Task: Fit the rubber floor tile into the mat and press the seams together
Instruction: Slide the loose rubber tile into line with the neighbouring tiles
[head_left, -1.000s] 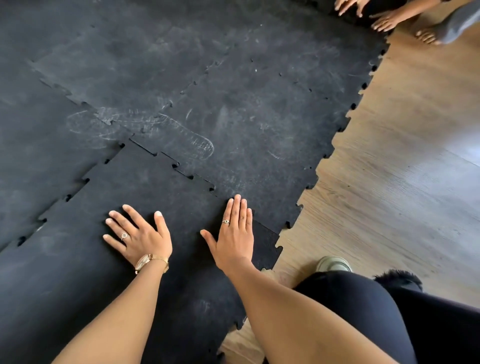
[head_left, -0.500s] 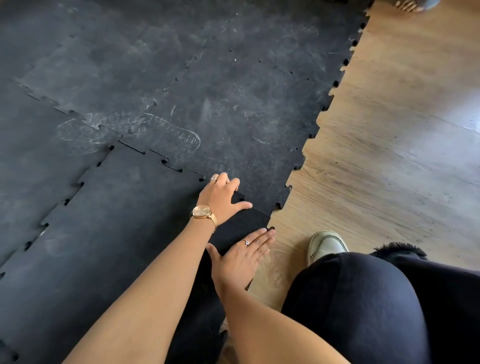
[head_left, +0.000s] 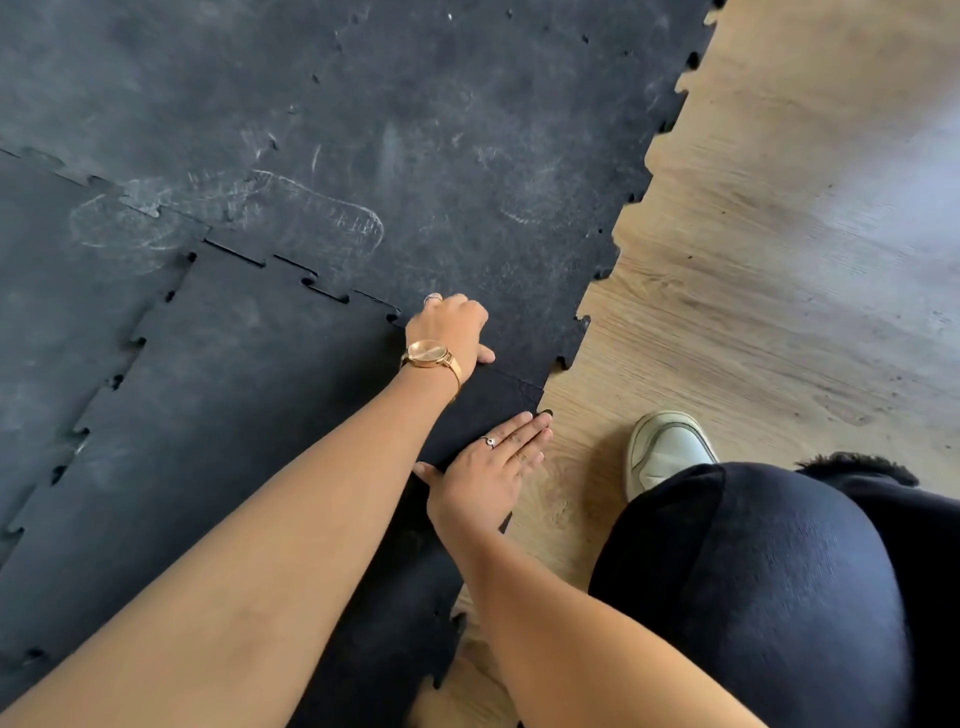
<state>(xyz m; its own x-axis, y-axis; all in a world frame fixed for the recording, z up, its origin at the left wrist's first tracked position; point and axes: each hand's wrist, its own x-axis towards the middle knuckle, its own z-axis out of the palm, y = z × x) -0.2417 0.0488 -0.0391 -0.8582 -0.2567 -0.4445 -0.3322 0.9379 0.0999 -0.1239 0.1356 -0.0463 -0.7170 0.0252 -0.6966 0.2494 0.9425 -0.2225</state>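
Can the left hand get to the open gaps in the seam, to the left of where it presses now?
Probably yes. The left hand rests on the seam, and the open gaps lie just to its left on the bare rubber tile, with nothing between.

You see a black rubber tile (head_left: 249, 415) beside a black mat (head_left: 467, 130) smudged with white chalky footprints, a light wood-grain floor (head_left: 779, 234), a gold watch (head_left: 428, 354).
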